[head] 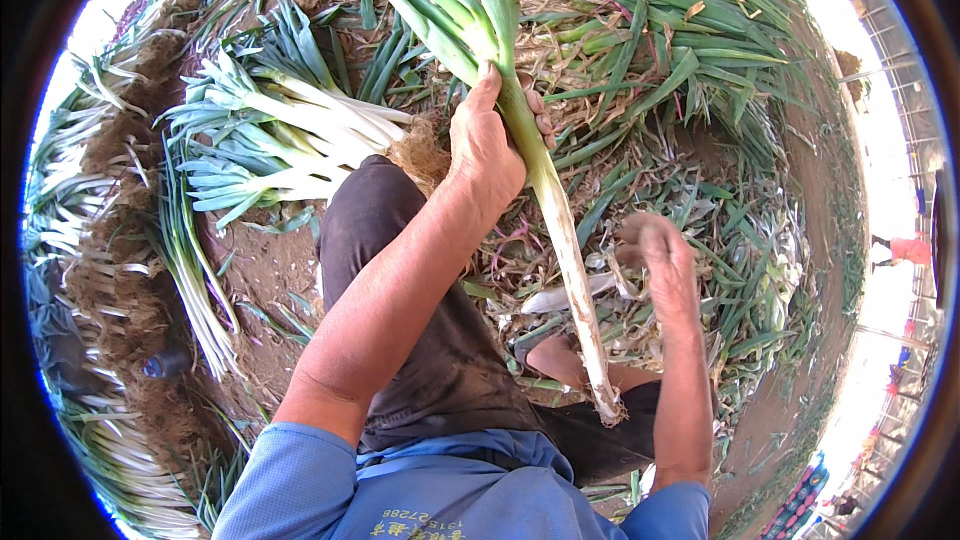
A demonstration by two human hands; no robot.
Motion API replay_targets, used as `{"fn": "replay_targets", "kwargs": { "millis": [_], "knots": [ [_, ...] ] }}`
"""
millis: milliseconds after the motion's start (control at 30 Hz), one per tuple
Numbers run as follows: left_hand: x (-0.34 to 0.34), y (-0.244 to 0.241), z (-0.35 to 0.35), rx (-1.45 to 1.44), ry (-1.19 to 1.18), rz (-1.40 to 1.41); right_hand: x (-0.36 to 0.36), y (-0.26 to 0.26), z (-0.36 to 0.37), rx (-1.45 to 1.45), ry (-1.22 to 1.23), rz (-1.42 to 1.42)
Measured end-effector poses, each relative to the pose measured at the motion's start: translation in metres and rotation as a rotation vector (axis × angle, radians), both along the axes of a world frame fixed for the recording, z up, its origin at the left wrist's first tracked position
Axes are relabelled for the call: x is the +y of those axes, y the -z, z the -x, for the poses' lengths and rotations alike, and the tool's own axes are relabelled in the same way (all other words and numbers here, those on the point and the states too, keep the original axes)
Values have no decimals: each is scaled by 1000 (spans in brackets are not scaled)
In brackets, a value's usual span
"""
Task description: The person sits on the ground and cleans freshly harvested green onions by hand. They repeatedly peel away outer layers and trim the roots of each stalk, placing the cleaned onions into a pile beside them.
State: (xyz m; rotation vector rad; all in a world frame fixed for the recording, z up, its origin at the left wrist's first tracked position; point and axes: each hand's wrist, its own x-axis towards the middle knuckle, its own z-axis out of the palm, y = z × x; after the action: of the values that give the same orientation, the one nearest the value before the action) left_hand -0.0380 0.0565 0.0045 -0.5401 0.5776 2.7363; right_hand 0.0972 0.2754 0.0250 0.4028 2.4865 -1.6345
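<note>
My left hand is closed around the upper stalk of a long green onion. Its green leaves fan away from me, and its root end slants down over my lap. Dry brownish skin clings to the lower white shank. To the right of the shank is my right hand, blurred and with its fingers curled. Whether it holds a strip of skin cannot be made out. A loose pale sheath lies on the litter behind the shank.
Cleaned green onions lie piled beyond my left knee, roots toward me. A thinner bunch rests on the soil at left, beside a long row of onions. Untrimmed onions are heaped at upper right. Peeled scraps cover the right-hand ground.
</note>
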Motion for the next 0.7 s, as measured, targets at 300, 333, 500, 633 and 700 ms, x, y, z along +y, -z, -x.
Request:
{"fn": "replay_targets", "kwargs": {
  "millis": [300,333,500,633,700],
  "knots": [
    [1,0,-3,-26,15,-31,-85,2,33,124,-159,153],
    [1,-1,-4,-39,14,-36,-87,2,34,132,-132,147],
    [-1,-2,-5,-5,32,-66,-92,5,33,212,-104,100],
    [1,-5,-7,12,35,-56,-94,6,30,243,-59,89],
    [3,-6,-7,1,30,-44,-96,8,29,313,-55,-84]
  ]
}}
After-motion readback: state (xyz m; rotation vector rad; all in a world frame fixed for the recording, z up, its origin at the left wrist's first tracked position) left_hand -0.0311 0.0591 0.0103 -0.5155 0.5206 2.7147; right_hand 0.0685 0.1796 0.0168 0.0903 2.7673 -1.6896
